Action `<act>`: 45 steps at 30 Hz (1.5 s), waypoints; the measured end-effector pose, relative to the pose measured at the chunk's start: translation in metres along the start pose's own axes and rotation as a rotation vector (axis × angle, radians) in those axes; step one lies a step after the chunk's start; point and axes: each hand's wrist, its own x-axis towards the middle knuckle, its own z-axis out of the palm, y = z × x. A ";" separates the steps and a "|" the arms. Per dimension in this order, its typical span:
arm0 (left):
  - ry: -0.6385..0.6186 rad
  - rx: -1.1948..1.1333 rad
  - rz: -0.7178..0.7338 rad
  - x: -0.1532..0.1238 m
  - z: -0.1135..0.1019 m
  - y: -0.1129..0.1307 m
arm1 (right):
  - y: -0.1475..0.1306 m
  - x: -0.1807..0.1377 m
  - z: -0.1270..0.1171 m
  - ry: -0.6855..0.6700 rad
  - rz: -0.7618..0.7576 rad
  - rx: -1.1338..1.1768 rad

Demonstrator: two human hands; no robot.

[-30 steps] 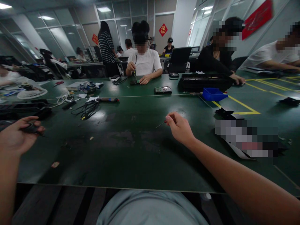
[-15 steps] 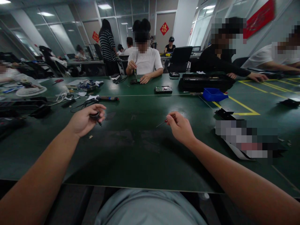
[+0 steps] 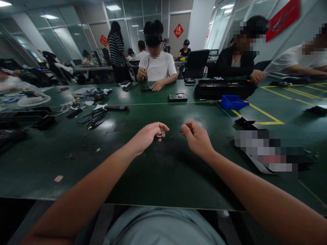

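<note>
My left hand [image 3: 145, 136] is closed around a small round dark part [image 3: 159, 133] with a silvery rim, held between curled fingers. Close on its right, my right hand [image 3: 199, 139] pinches a thin-shafted screwdriver [image 3: 175, 134] by its red handle. The tip points left toward the round part, with a small gap between them. Both hands are above the dark green table [image 3: 150, 180]. What kind of part the left hand holds is too small to tell.
Beyond my hands lie a hard drive [image 3: 177, 97], a blue bin [image 3: 234, 102] and a long black casing [image 3: 224, 90]. A cable coil [image 3: 95, 117] and a pen-like tool [image 3: 117, 107] lie left. Across the table a person [image 3: 159, 69] works on a small part.
My left hand has moved right with the round part, close to the screwdriver tip. My right hand has barely moved. At the right, a co-worker's arm has drawn back.
</note>
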 end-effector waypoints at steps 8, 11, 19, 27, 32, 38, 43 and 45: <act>0.058 0.604 0.103 0.002 0.016 -0.045 | -0.005 0.000 -0.002 -0.004 -0.006 -0.054; 0.054 0.707 0.185 0.005 0.009 -0.056 | -0.007 -0.001 -0.002 -0.036 -0.015 -0.079; 0.110 0.698 0.245 0.016 -0.002 -0.066 | -0.002 -0.002 0.002 -0.018 0.031 0.139; 0.157 0.615 0.293 0.014 -0.006 -0.066 | -0.003 -0.001 0.002 0.059 0.042 0.297; 0.139 0.629 0.276 0.013 -0.005 -0.064 | -0.003 -0.001 0.002 0.043 0.026 0.240; 0.139 0.633 0.286 0.013 -0.006 -0.064 | -0.005 -0.004 0.002 0.052 -0.014 0.188; 0.146 0.681 0.318 0.013 -0.007 -0.065 | -0.010 -0.005 -0.003 0.064 -0.050 -0.033; 0.146 0.702 0.337 0.014 -0.007 -0.064 | -0.010 -0.005 -0.004 0.082 -0.075 -0.081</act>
